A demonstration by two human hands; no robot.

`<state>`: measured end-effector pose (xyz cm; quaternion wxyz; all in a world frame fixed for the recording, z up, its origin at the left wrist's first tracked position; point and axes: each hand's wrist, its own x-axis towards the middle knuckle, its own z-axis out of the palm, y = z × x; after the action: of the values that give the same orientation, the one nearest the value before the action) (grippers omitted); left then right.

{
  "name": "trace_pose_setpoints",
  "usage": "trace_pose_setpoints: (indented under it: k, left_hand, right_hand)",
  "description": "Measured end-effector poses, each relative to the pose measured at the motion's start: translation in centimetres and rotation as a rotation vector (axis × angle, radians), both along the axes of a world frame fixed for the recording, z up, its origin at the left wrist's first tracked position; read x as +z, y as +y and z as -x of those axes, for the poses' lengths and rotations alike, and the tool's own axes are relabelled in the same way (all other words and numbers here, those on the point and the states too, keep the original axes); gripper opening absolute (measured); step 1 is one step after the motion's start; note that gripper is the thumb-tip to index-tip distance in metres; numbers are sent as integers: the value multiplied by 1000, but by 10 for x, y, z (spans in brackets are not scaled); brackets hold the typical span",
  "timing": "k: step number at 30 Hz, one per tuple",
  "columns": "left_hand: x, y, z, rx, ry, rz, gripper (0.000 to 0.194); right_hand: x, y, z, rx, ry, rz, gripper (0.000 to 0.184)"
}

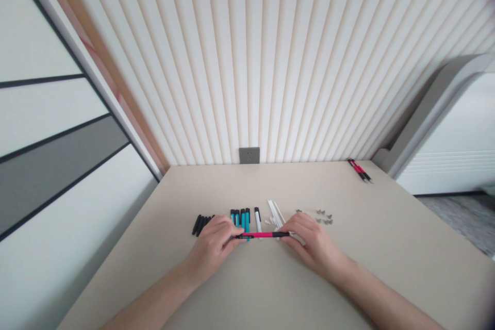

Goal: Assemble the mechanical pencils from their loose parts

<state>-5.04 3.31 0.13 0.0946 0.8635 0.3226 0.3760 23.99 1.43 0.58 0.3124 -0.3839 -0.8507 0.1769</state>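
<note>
We find the counter [270,289] carrying all items. The left hand [217,240] pinches one end of a pink-and-black pen [263,235], the right hand [312,241] the other; the pen lies level between them, near the front of the loose parts. Two similar pens [360,171] rest at the far right corner; we judge these complete and the held one nearly so. Remaining apart, we note teal barrels [243,220], one white barrel [257,219], black pieces [199,224], white rods [274,212] and small grey pieces [328,216].
</note>
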Motion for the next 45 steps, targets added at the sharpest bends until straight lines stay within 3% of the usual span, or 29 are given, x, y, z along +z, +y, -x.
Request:
trace_pose_setpoints:
  k: [8, 10, 14, 19, 24, 29, 33, 39, 45]
  left_hand:
    - [2, 1, -1, 1, 4, -42, 9]
    - [0, 3, 0, 8, -10, -22, 7]
    - [-4, 7, 4, 39, -38, 31, 6]
    - [-6, 8, 4, 47, -49, 36, 5]
    - [-6, 8, 6, 32, -44, 38, 5]
    - [-6, 7, 6, 8, -32, 28, 4]
    - [-1, 3, 1, -41, 7, -17, 5]
    - [-1, 2, 1, -25, 36, -53, 4]
    - [-6, 5, 5, 43, 0, -22, 5]
  right_hand:
    - [7, -1, 1, -4, -89, -29, 24]
    - [9, 4, -7, -105, -51, -23, 25]
    - [8, 22, -43, -467, -29, -59, 26]
    - [-3, 39, -81, -621, -255, -8, 24]
    - [-15, 39, -81, -612, -368, 83, 21]
    - [-19, 40, -80, -583, -339, 91, 18]
    - [-10, 38, -71, -538, -135, 112, 20]
    - [0, 25, -37, -343, 288, 437, 29]
    - [1, 18, -22, -257, 380, 488, 26]
